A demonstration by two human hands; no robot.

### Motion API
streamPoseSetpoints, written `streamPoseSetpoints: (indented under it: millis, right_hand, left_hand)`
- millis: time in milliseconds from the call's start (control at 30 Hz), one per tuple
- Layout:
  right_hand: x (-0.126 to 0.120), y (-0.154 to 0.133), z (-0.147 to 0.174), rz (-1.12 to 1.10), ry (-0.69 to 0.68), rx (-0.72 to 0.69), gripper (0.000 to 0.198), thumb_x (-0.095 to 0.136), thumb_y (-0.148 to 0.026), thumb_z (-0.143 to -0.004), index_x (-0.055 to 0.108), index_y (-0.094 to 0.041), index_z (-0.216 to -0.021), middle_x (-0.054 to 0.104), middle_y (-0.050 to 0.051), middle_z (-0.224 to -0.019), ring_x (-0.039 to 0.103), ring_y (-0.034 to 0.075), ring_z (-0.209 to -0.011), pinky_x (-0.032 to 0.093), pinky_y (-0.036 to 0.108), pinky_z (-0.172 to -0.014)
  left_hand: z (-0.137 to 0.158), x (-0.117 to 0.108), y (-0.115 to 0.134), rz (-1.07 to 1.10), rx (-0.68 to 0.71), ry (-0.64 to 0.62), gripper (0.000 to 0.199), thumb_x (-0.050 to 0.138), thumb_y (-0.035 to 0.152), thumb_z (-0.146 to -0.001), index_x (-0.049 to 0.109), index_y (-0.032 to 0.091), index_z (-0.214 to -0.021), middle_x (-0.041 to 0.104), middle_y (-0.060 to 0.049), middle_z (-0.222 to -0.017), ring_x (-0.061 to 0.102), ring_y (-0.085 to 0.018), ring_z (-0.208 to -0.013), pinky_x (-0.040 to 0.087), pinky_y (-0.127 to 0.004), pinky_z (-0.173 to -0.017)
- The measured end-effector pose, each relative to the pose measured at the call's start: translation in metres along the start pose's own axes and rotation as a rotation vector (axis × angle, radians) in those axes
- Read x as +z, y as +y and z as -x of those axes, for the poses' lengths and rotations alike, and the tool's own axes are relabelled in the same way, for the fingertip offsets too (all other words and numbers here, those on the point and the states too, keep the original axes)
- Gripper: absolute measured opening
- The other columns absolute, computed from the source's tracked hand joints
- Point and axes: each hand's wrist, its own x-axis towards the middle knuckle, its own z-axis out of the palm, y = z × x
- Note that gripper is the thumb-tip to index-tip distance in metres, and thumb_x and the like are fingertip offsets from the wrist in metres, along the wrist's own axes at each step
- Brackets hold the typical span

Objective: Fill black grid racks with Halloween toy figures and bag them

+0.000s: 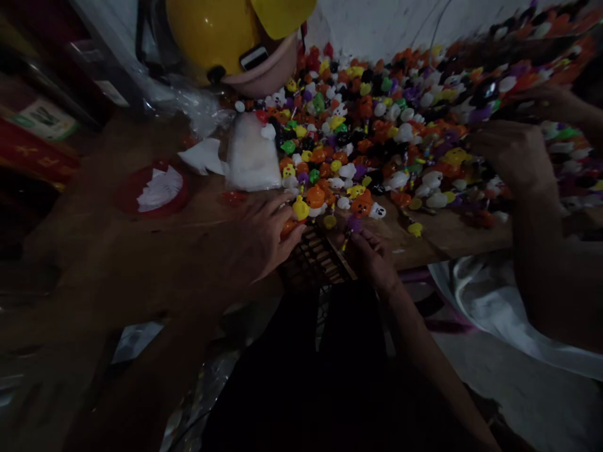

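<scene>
My left hand [268, 233] reaches in over the table edge, its fingers curled around a small orange plastic toy [288, 227]. A yellow toy [300, 208] lies at its fingertips; whether it is gripped too, I cannot tell. My right hand [377, 258] is closed in a pinch on a small purple toy [353, 224] with a yellow beaded piece hanging from it. Just beyond both hands lie an orange bear-like toy [362, 204] and a white ghost-like toy [377, 211]. A dark slatted grid [323, 260] shows below and between my hands.
A big heap of colourful small toys [367, 132] spreads along the wall. Another person's hands [518, 154] work in it at the right. Left of the heap are a stack of clear bags [253, 157], a red dish [125, 191] of paper slips and a pink bowl [264, 72].
</scene>
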Motion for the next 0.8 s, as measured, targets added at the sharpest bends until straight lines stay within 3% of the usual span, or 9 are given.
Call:
streamPoseSetpoints:
  millis: [67,200,367,533,667,800]
  right_hand:
    - [-0.002,0.001,0.000,0.006,-0.022,-0.011,0.048,0.081,-0.068,-0.075,0.075,-0.023,-0.090,0.061,-0.003,-0.063,0.048,0.010,-0.050,0.037,0.023,-0.047]
    - [-0.003,0.000,0.004,0.086,-0.034,-0.032,0.040,0.084,-0.059,-0.075,0.079,-0.025,-0.094,0.077,0.001,-0.087,0.069,0.017,-0.078,0.056,0.029,-0.071]
    - [0.012,-0.001,0.001,0.162,0.030,-0.097,0.030,0.085,-0.050,-0.075,0.080,-0.024,-0.090,0.079,0.001,-0.089,0.072,0.021,-0.087,0.060,0.034,-0.080]
    - [0.041,0.012,-0.013,0.214,0.088,-0.279,0.030,0.082,-0.051,-0.078,0.081,-0.024,-0.090,0.080,0.003,-0.097,0.073,0.025,-0.097,0.059,0.042,-0.096]
    - [0.061,0.017,-0.018,0.282,0.038,-0.381,0.032,0.077,-0.055,-0.083,0.080,-0.024,-0.088,0.080,0.003,-0.091,0.074,0.024,-0.091,0.059,0.043,-0.096]
    - [0.064,0.019,-0.017,0.440,0.009,-0.453,0.030,0.070,-0.051,-0.089,0.080,-0.022,-0.093,0.080,0.005,-0.092,0.074,0.025,-0.089,0.061,0.040,-0.087]
  left_hand:
    - [0.001,0.000,0.000,-0.006,-0.011,0.017,0.019,0.057,0.031,-0.102,0.067,0.022,-0.115,0.064,-0.012,-0.147,0.061,-0.031,-0.137,0.049,-0.052,-0.118]
    - [0.002,0.000,0.002,0.003,-0.065,0.015,0.015,0.056,0.031,-0.102,0.066,0.024,-0.111,0.065,-0.012,-0.145,0.060,-0.032,-0.136,0.049,-0.056,-0.118]
    - [-0.001,0.006,0.003,-0.002,-0.083,0.001,0.012,0.057,0.033,-0.102,0.064,0.025,-0.107,0.065,-0.009,-0.145,0.061,-0.030,-0.136,0.046,-0.055,-0.120]
    - [-0.002,0.009,-0.004,-0.012,-0.070,0.030,0.012,0.053,0.028,-0.101,0.063,0.023,-0.105,0.067,-0.010,-0.143,0.065,-0.030,-0.131,0.050,-0.053,-0.116]
    - [-0.003,0.010,-0.004,-0.049,-0.063,0.026,0.013,0.051,0.026,-0.100,0.063,0.021,-0.103,0.067,-0.009,-0.143,0.064,-0.028,-0.131,0.051,-0.048,-0.115]
    - [-0.003,0.015,-0.001,-0.061,-0.046,0.074,0.022,0.041,0.022,-0.102,0.063,0.018,-0.099,0.069,-0.013,-0.138,0.065,-0.028,-0.126,0.052,-0.047,-0.111]
